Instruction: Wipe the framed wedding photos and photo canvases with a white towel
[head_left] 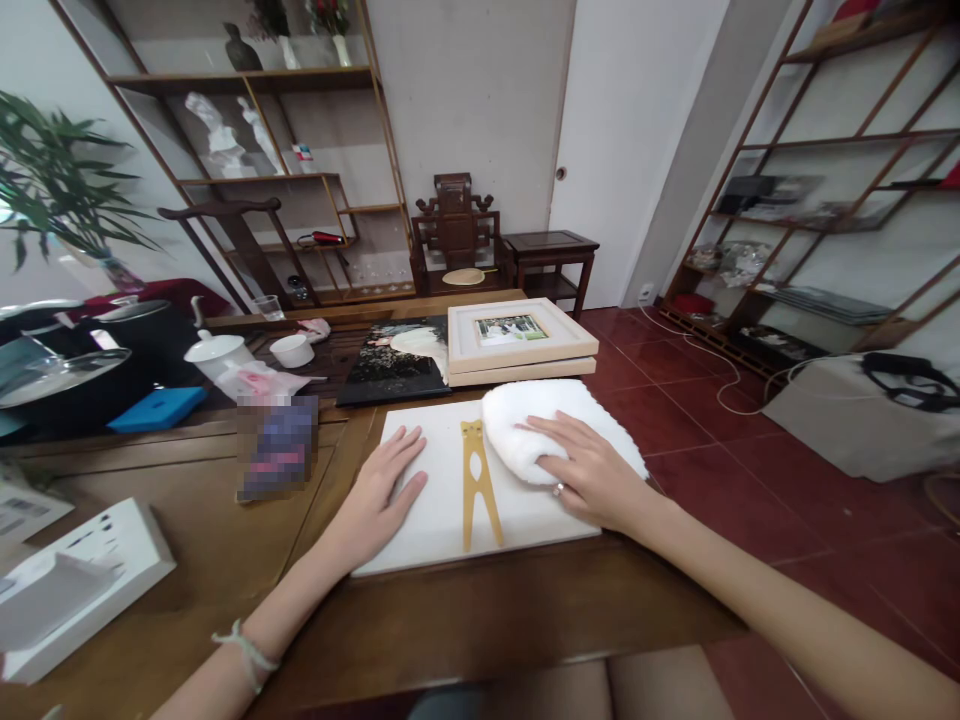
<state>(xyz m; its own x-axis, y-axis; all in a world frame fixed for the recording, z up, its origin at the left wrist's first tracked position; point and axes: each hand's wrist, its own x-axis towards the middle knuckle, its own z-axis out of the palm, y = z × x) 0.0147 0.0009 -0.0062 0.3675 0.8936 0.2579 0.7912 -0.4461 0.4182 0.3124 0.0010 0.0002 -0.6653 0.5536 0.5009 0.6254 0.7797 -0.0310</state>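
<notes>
A white board lies near the table's front edge, tilted slightly in view. On its left side my left hand rests flat with the fingers stretched out. A folded white towel covers the board's right part and hangs past its right edge. My right hand grips the towel, some fingers lying over it and others curled into it. Between my hands, flat on the board, is a yellow peg-shaped piece with a cat-like head and two spread legs. The towel's edge touches or nearly touches its head.
Behind the board, stacked picture frames stand beside a dark photo panel. To the left are a white teapot, a white cup, a blue box, a dark pot and a white box tray. Red floor tiles lie right.
</notes>
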